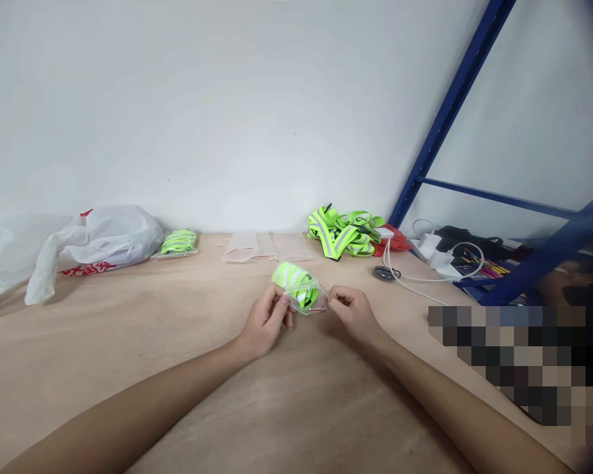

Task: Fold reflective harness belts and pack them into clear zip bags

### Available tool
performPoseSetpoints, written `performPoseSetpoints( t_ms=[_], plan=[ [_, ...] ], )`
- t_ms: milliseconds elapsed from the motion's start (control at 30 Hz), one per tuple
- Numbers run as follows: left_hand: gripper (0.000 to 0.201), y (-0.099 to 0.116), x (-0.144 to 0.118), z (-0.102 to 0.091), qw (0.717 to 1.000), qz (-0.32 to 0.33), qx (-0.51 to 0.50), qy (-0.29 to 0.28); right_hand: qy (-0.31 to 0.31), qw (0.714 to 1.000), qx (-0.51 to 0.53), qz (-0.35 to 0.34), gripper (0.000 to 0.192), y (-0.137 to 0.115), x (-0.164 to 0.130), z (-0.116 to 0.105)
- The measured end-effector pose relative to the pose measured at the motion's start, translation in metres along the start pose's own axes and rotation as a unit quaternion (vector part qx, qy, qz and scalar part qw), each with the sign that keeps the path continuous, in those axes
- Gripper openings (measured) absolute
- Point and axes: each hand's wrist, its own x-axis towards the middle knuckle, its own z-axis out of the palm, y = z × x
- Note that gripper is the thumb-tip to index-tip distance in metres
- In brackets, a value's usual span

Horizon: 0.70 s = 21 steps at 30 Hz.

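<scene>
- Currently I am seeing the left hand (265, 320) and right hand (352, 309) pinching opposite ends of a clear bag (307, 295), holding it taut just above the table (128, 342).
- Rolled reflective band (291, 280) is sitting inside it; loose bands (343, 234) are lying behind.

In the grip of both hands, the rolled band (296, 282) is neon yellow-green with silver-grey stripes, inside a clear bag (310, 297) edged with a thin red line. Beyond the grip and to its right, the heap of bands (343, 234) shows the same yellow-green and grey (a red scrap beside it). Far left of the grip, the plastic sack (96, 245) is white with red print. The table (128, 342) is pale tan wood, and the rack (449, 112) to the right is deep blue.
</scene>
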Motion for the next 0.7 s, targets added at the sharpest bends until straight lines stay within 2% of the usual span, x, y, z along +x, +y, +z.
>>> performPoseSetpoints(
  t_ms=[100, 167, 267, 400, 500, 700],
  plan=[
    [0.036, -0.001, 0.000, 0.000, 1.000, 0.003, 0.024, -0.014, 0.038, 0.994, -0.064, -0.082, 0.016, 0.002, 0.000, 0.001],
    [0.036, -0.002, -0.001, -0.001, 0.998, -0.001, 0.050, -0.028, 0.066, 0.975, -0.145, -0.153, 0.014, 0.003, -0.002, 0.001],
    [0.034, -0.002, -0.001, -0.001, 0.995, -0.009, 0.081, -0.050, 0.065, 0.922, -0.290, -0.248, 0.012, 0.001, -0.004, 0.001],
    [0.029, 0.002, 0.000, -0.001, 0.989, 0.015, 0.127, -0.073, 0.006, 0.829, -0.418, -0.372, 0.023, -0.004, -0.005, 0.003],
    [0.027, 0.006, -0.001, 0.000, 0.981, 0.055, 0.165, -0.087, -0.020, 0.792, -0.459, -0.401, 0.027, -0.003, -0.005, 0.009],
    [0.021, 0.008, -0.008, 0.002, 0.963, 0.122, 0.205, -0.127, -0.025, 0.767, -0.509, -0.390, 0.043, 0.002, -0.006, 0.018]
  ],
)
